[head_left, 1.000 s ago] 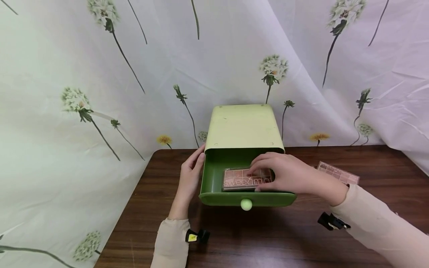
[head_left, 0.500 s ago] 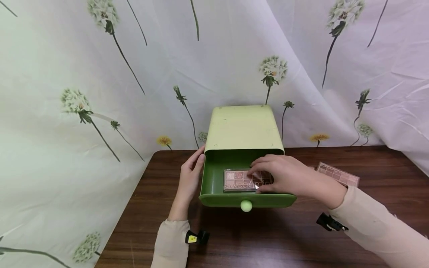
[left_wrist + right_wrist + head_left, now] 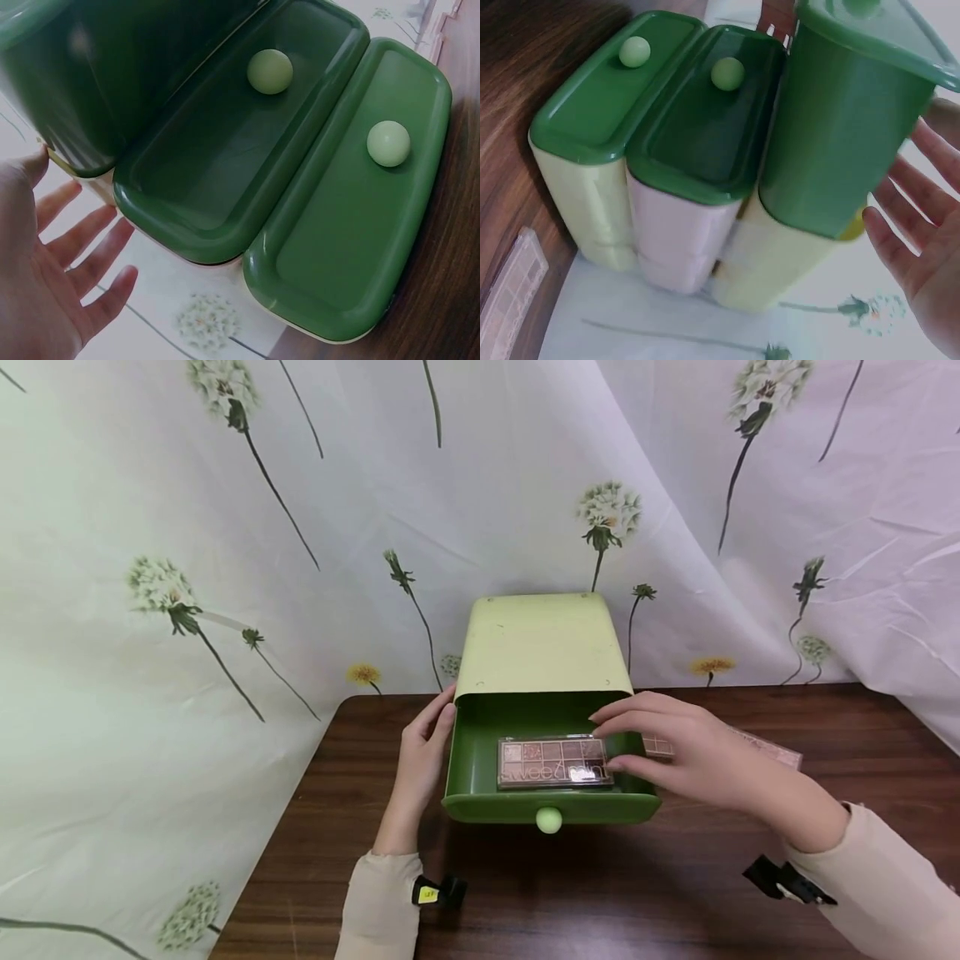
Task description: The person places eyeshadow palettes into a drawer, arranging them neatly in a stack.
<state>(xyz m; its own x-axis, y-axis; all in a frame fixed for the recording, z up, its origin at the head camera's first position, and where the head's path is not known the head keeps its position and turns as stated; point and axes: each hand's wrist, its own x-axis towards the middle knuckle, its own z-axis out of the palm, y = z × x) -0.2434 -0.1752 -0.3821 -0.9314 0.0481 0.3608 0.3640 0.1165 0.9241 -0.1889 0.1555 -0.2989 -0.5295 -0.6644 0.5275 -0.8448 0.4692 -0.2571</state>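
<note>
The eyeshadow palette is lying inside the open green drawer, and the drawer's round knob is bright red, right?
Not quite: the knob is pale green, not red, as the head view shows. The eyeshadow palette does lie inside the open green drawer.

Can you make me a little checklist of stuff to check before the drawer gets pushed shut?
1. Eyeshadow palette lies flat inside the green drawer: ok.
2. Right hand out of the drawer: not ok, its fingertips hover over the drawer's right edge.
3. Right hand holds nothing: ok, fingers are relaxed and apart.
4. Left hand steadies the drawer's left side: ok, it rests flat against it.
5. Round knob is free to push: ok, nothing is in front of it.
6. Second palette on the table is ready to go in: cannot tell, the right hand hides most of it.
</note>
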